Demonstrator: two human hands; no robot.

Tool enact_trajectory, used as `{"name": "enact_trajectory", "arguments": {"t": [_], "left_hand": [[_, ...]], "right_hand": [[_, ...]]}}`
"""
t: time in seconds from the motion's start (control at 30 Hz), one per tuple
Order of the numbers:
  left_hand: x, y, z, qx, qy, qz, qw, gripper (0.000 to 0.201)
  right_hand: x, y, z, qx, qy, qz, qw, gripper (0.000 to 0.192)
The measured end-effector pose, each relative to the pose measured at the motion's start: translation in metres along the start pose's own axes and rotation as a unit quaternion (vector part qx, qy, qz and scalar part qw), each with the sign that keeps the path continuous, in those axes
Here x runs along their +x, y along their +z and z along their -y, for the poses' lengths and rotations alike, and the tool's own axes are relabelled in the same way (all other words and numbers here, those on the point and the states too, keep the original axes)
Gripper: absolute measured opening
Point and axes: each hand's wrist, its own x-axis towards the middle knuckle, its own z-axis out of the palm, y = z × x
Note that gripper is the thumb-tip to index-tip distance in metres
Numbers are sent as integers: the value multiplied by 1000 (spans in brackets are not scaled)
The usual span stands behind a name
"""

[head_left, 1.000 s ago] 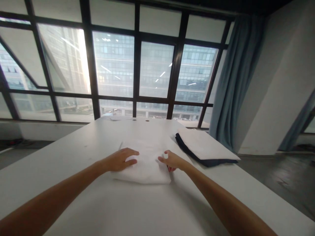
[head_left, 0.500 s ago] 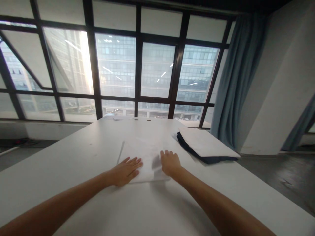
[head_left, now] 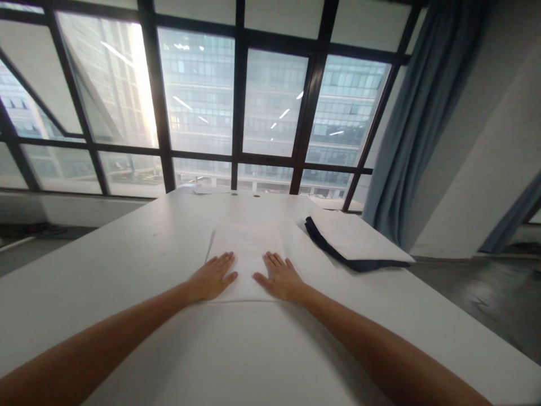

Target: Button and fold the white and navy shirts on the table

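Note:
A flat white sheet-like piece [head_left: 248, 248], either paper or cloth, lies on the white table [head_left: 169, 349] in front of me. My left hand [head_left: 213, 277] rests palm down on its left side, fingers stretched out. On its right side my right hand [head_left: 281, 277] also lies flat, thumb spread toward the left. Nothing is gripped by either hand. The piece's near edge shows between my wrists, while its sides are partly covered by my hands.
To the right lies a stack of white sheets [head_left: 359, 237] with a dark blue layer [head_left: 329, 251] under it. Some papers [head_left: 209, 190] sit at the table's far end. Windows [head_left: 194, 101] and a blue curtain [head_left: 409, 152] stand beyond.
My right hand has gone from curled fingers at the right side to lying flat on the white piece. The left hand stays flat. The camera view has tilted down slightly.

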Motion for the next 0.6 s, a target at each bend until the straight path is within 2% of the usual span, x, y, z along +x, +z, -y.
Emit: {"name": "enact_trajectory", "arguments": {"t": [0.07,0.13,0.23,0.3,0.43,0.53,0.6], "left_hand": [[5,-4,6,0,-3,6,1000,69],[20,-9,12,5,-12,-15,1000,67],[60,-16,21,33,-33,-74,996,62],[91,-18,31,49,-51,-91,993,60],[134,-11,60,38,-114,-63,991,62],[147,-2,81,11,-153,-25,988,65],[151,-1,87,9,-160,-21,987,65]], "right_hand": [[3,-4,-3,-5,4,14,1000,89],[16,-8,-5,-17,8,3,1000,84],[54,-12,-6,-41,13,-54,998,74],[86,-14,-9,-50,17,-69,996,74],[139,-12,-28,-41,56,-31,997,80],[159,-6,-50,-16,79,-2,997,84],[165,-3,-61,-10,82,5,997,85]]}}
